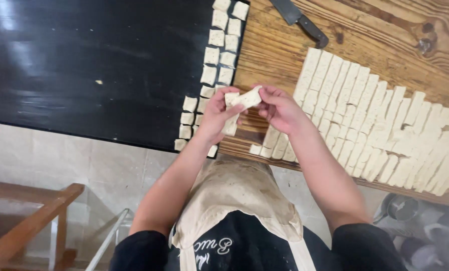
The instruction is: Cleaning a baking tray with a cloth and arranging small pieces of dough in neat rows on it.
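**Dough strip held between both hands over the board's near edge**

We pinch a pale dough strip [243, 100] between both hands. Our left hand [217, 116] has its fingers closed on the strip's lower part, which hangs down past the palm toward the near edge of the wooden board [279, 50]. Our right hand [279, 108] has its fingertips clamped on the upper end. The strip's long axis runs on a slant, from low on the left-hand side up toward the right hand, and it bends between the two grips. Both hands touch it; neither is nearer.

Taking the wooden board as our landmark: the strip hovers just above its near left corner. Farther right on the board lie rows of cut strips [375, 125], packed side by side, reaching close to the near edge. A few short pieces sit right below our right hand. At the board's far side rests a knife [304, 22], well apart from the hands. Touching the board's left edge is a black tray [84, 65], with two columns of small squares [219, 55] along its side nearest the board. The rest of the tray's surface shows dark and glossy.
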